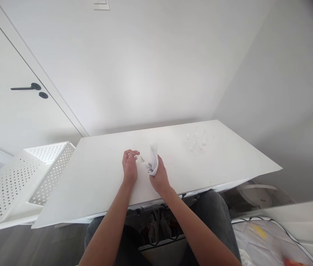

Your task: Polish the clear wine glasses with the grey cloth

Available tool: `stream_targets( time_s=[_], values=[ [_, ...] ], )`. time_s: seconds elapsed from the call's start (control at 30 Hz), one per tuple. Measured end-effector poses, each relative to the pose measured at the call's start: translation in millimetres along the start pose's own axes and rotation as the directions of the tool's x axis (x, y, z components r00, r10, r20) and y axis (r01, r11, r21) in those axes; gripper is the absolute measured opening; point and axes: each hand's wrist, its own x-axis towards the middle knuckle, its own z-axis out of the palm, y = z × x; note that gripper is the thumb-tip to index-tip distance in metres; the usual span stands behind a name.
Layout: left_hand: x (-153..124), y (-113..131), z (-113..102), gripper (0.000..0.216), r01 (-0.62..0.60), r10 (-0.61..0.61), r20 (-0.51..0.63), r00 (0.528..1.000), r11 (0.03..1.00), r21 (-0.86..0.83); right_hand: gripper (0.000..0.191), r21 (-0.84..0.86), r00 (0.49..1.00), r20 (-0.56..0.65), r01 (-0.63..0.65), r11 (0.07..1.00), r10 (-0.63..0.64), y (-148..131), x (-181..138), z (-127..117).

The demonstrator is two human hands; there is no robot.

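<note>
Both hands hover over the middle of a white table (95, 184). My right hand (159, 176) is closed around a bunched white cloth (153, 162) that sticks up above its fingers. My left hand (130, 165) is just left of it, its fingers curled in a pinch on a small clear object (140, 159) I cannot make out. The cloth touches or nearly touches that object. Farther right on the table lie several small clear glass-like pieces (198, 139), out of reach of both hands.
A white perforated rack (17, 181) stands at the table's left end. A door with a black handle (26, 88) is at the far left. A white wall runs behind the table. A round white device (256, 195) and a patterned surface (267, 240) lie at the lower right.
</note>
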Motion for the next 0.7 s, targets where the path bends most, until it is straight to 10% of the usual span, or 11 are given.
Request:
stream_targets(
  time_s=[0.1,0.27,0.37,0.5,0.57,0.7],
  values=[
    [-4.5,0.4,0.9,0.027,0.068,-0.069,0.085,0.994,0.997,0.019,0.066,-0.101,0.983,0.168,0.095,0.990,-0.077,-17.7,2.0,6.6],
    [-6.9,5.9,-3.5,0.030,0.104,-0.091,0.170,0.981,0.992,-0.068,0.042,-0.230,0.959,0.238,-0.102,0.968,0.157,-41.6,6.1,25.9],
    [-4.8,6.8,-9.7,0.033,0.174,-0.143,0.195,0.970,0.972,-0.157,0.020,-0.015,0.886,0.354,-0.314,0.949,0.299,-40.2,8.5,29.3],
    [1.3,3.0,-15.1,0.043,0.211,-0.171,0.168,0.971,0.942,-0.261,0.038,0.496,0.691,0.559,-0.721,0.483,0.458,-24.6,11.3,20.1],
    [4.8,0.7,-15.9,0.041,0.171,-0.150,0.097,0.984,0.948,-0.269,0.040,0.637,0.745,0.370,-0.638,0.432,0.555,-15.1,10.3,10.5],
    [9.3,-1.1,-15.5,0.034,0.141,-0.143,0.006,0.990,0.966,-0.219,0.030,0.546,0.853,-0.123,-0.369,0.752,0.507,-1.4,-0.1,-15.5]
  ],
)
